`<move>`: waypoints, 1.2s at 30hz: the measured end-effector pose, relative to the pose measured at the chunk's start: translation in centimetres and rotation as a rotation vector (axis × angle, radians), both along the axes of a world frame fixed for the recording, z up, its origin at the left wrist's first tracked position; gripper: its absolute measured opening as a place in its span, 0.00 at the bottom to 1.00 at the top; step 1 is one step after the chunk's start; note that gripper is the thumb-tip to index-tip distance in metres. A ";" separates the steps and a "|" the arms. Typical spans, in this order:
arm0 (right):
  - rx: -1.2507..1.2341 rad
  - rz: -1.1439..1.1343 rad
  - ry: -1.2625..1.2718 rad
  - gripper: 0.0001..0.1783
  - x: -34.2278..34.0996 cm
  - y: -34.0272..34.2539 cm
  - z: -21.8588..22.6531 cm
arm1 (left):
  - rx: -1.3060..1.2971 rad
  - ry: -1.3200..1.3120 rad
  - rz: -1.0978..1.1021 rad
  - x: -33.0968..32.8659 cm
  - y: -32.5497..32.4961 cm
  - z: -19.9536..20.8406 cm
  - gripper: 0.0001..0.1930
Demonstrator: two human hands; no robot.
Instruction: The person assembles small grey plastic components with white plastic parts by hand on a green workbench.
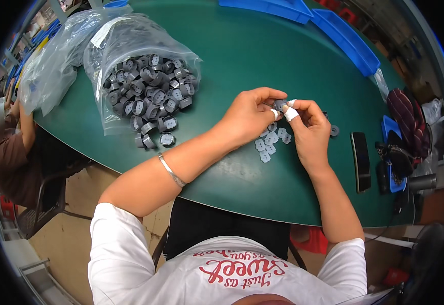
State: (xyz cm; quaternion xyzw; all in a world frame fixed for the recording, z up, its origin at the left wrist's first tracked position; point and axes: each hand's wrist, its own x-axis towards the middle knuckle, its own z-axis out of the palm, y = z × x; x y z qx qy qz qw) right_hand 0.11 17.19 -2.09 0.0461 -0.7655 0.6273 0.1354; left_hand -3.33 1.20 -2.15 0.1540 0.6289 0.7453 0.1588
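My left hand point(255, 113) and my right hand point(311, 133) meet above the green table, fingertips together. Both pinch a small grey plastic part point(280, 104), mostly covered by the fingers. White tape wraps some fingertips of both hands. Just below them lies a loose cluster of thin, pale grey flat pieces point(265, 147) with notched edges. A grey ring-shaped part point(334, 130) rests to the right of my right hand. On the left, many round dark grey plastic housings point(153, 94) spill from the mouth of a clear plastic bag point(125, 38).
Another clear bag point(54, 66) lies at the far left table edge. Blue trays point(346, 40) line the far right. A phone point(360, 161) lies on the right, near a blue bin point(396, 178) and a dark folded umbrella point(407, 117). Another person point(16, 152) sits at the left.
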 end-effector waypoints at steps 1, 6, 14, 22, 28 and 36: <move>-0.008 -0.002 -0.006 0.04 -0.1 0.0 0.0 | 0.015 -0.034 0.005 0.0 0.0 0.1 0.18; -0.120 0.017 -0.008 0.05 -0.5 -0.2 0.0 | 0.097 -0.113 0.001 -0.1 0.2 0.1 0.17; -0.372 0.154 -0.269 0.08 -1.0 0.8 0.4 | 0.254 -0.269 -0.008 0.0 0.1 0.6 0.13; -0.216 0.156 -0.211 0.09 -0.3 0.3 1.0 | 0.137 -0.242 -0.016 -0.1 -0.1 1.0 0.10; -0.265 0.184 -0.262 0.10 -0.6 1.0 0.5 | 0.095 -0.208 -0.024 -0.2 0.1 0.4 0.12; -0.256 0.191 -0.235 0.11 -0.3 0.4 0.7 | 0.031 -0.095 0.019 0.0 -0.2 0.6 0.12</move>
